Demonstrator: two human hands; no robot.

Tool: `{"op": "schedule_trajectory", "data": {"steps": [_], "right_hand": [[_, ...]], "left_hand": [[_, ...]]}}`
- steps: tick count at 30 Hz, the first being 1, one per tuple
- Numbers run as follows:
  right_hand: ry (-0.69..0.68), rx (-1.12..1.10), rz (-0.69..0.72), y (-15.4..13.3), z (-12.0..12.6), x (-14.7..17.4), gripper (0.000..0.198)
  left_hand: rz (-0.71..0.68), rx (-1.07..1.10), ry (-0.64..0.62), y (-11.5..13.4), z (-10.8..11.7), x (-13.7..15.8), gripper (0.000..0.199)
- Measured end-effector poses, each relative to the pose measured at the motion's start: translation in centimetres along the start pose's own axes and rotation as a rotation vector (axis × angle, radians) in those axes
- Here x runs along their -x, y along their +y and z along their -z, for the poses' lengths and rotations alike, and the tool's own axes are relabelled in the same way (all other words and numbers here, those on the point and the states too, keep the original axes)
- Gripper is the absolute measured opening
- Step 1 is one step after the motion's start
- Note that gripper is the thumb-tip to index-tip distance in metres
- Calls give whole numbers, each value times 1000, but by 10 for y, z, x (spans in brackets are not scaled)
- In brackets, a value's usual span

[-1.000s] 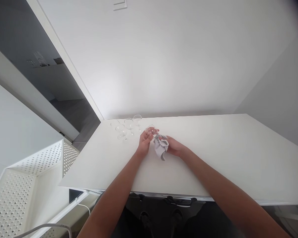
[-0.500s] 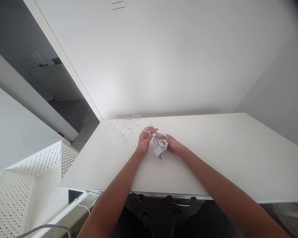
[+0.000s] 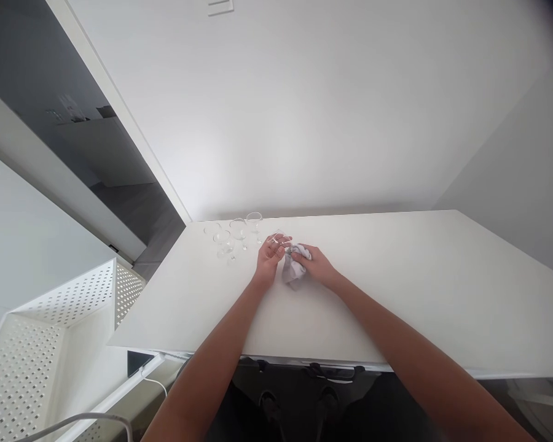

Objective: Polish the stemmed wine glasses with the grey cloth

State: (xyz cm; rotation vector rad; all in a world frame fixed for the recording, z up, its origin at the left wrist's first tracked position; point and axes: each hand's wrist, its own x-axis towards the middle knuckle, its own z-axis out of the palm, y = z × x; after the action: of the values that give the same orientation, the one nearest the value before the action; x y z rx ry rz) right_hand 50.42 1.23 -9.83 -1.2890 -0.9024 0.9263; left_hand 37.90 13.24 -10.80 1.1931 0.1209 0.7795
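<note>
Left hand [image 3: 268, 264] grasps a clear, round-rimmed glass [image 3: 281, 236], right hand [image 3: 319, 266] a crumpled pale-grey cloth [image 3: 294, 274] against it, toward the flat white tabletop's [image 3: 419, 270] far edge; four clear stemmed glasses [image 3: 238, 229] stand near its far-left corner; rightward it stretches wide.

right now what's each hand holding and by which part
The left hand holds a glass by its bowl; the right hand holds a cloth by its bunched upper part, the rest hanging down.

This looks like an indoor room, home or office unclear, with a white wall [image 3: 332, 110], light switch [image 3: 220, 8], worktop [image 3: 396, 270] and doorway [image 3: 133, 199].
</note>
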Motion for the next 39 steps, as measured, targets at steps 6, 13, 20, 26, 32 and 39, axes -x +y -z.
{"op": "schedule_trajectory", "data": {"steps": [6, 13, 20, 26, 32, 39], "right_hand": [[493, -167, 51, 15, 16, -13, 38], [642, -214, 78, 17, 43, -14, 30], [256, -347, 5, 11, 20, -12, 31], [293, -348, 7, 9, 23, -9, 29], [162, -397, -77, 6, 15, -6, 31], [227, -404, -72, 6, 17, -7, 30]], "left_hand": [[-15, -38, 4, 2, -2, 0, 52], [-84, -37, 82, 7, -7, 2, 58], [-96, -50, 51, 12, -10, 5, 58], [-114, -85, 44, 12, -11, 4, 56], [-142, -56, 120, 10, -8, 2, 58], [-120, -88, 54, 10, -8, 3, 57]]}}
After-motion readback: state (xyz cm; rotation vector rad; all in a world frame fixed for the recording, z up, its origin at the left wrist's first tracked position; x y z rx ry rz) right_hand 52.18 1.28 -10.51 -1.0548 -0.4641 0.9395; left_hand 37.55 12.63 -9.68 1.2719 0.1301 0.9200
